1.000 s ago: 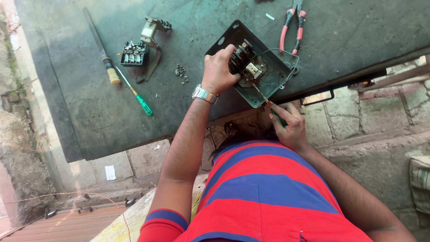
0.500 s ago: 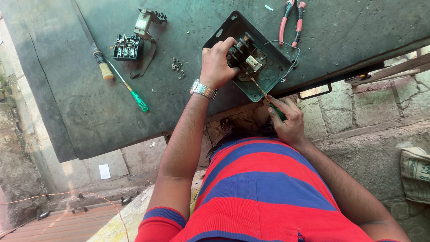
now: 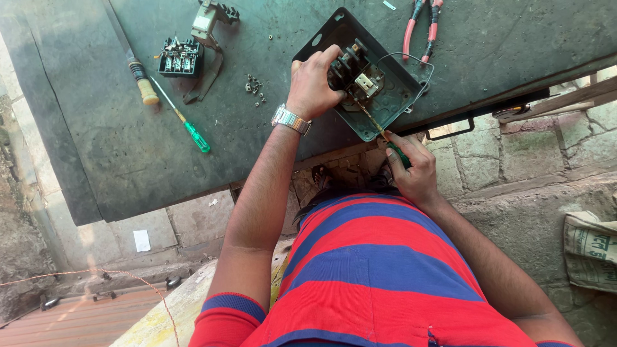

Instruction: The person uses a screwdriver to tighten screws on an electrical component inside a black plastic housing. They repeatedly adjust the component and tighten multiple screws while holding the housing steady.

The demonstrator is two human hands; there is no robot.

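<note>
Dark grey metal, scuffed and dusty: that's the bench (image 3: pixel 116 154), and the action sits at its near edge, towards the right. An open black switch box (image 3: pixel 392 103) lies there, tilted, one corner just over the edge. The left hand (image 3: pixel 312 83), a metal wristwatch (image 3: pixel 290 119) on its wrist, is down on the box with fingers curled around the black switch block (image 3: pixel 350 61) inside, gripping it. A thin wire (image 3: pixel 411 61) loops up from the block across the box's right side.

The right hand (image 3: pixel 411 170) hangs just off the near edge, fingers wrapped tight round the green handle of a screwdriver (image 3: pixel 379 132). Its shaft slants up into the box, tip at the switch block right beside the left hand's fingertips.

Further left on the bench, well apart from the box, a second green-handled screwdriver (image 3: pixel 186 125) lies at a slant, and beside it a longer tool with a pale wooden handle (image 3: pixel 138 74). Near the far edge sit a small black terminal block (image 3: pixel 180 58) and another loose switch part (image 3: pixel 209 19). A scatter of small screws (image 3: pixel 255 87) rests between those and the left hand. Red-handled pliers (image 3: pixel 421 26) lie by the far edge, just beyond the box.
</note>
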